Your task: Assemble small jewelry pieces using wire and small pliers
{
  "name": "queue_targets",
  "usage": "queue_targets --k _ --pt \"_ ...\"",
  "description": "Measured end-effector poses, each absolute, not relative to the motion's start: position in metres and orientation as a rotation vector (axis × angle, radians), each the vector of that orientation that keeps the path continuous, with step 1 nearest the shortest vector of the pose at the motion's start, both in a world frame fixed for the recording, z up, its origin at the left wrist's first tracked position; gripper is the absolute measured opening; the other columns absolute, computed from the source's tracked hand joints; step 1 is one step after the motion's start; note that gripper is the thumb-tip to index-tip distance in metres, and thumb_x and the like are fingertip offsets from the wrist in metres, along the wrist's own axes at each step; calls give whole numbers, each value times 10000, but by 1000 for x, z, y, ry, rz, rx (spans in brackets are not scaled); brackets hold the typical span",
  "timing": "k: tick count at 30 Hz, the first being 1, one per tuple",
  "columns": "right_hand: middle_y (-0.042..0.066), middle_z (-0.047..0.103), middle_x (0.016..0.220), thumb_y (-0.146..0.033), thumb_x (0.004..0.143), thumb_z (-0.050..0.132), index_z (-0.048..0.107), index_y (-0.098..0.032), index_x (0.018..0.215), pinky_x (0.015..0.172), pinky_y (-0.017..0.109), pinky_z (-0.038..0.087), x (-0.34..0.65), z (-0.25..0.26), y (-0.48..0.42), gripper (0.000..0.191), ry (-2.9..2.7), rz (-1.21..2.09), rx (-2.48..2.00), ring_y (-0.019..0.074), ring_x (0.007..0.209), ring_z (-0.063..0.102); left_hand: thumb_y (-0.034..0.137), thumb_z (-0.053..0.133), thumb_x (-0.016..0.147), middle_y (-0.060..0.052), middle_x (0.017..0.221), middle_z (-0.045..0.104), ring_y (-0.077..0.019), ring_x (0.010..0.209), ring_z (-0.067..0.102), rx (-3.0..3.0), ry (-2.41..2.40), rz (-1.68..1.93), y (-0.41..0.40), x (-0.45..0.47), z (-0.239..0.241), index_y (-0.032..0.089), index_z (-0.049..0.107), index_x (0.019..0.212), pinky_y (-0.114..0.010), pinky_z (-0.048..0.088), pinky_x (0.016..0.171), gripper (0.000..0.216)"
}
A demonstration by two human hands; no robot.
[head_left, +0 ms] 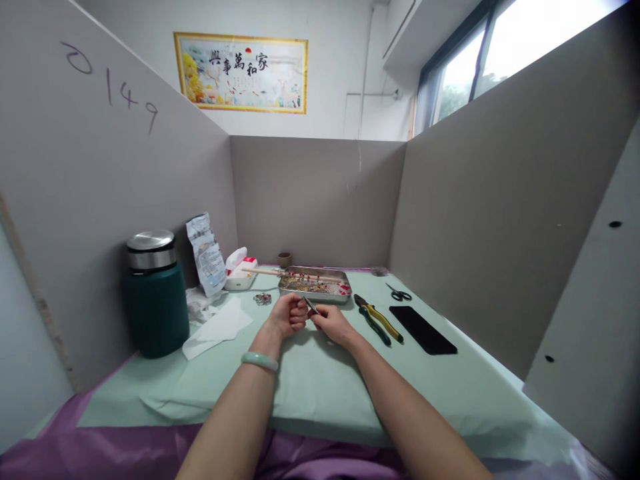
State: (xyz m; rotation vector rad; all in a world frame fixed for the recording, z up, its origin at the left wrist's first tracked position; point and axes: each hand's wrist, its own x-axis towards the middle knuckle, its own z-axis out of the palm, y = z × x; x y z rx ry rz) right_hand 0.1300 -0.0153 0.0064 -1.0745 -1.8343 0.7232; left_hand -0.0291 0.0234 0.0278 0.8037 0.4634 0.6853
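My left hand is curled into a loose fist over the pale green table cover, with a green bangle on its wrist. Right beside it, my right hand pinches a thin dark metal tool whose tip points up toward the left hand. What the left fingers pinch is too small to make out. Just behind both hands lies a metal tray of small red and mixed beads, with a thin wooden stick resting across its far rim.
Pliers with yellow-green handles, small scissors and a black phone lie to the right. A dark green flask, white tissue, a foil pouch and a tissue box stand left. Grey partitions enclose three sides.
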Motion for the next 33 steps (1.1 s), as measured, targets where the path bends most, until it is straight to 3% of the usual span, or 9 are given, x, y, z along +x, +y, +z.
queue_targets --k 6,23,33 --pt "-41 443 526 -232 717 459 484 -164 585 497 211 258 128 8 -17 151 -1823 702 -1092 87 521 372 238 479 681 86 416 166 -47 318 116 767 424 682 21 -30 29 190 329 545 -168 105 302 208" --pt "-35 455 557 -235 733 463 620 -150 701 518 210 244 128 0 -10 181 -1819 587 -1142 98 556 364 236 479 669 99 406 147 -46 304 98 811 532 708 25 -28 27 194 345 562 -170 78 297 176" --pt "-47 435 510 -275 730 475 491 -162 568 499 220 224 125 5 -16 199 -1780 659 -1189 88 511 349 240 503 658 95 405 170 -45 309 131 811 509 743 25 -28 25 188 348 566 -167 87 307 188"
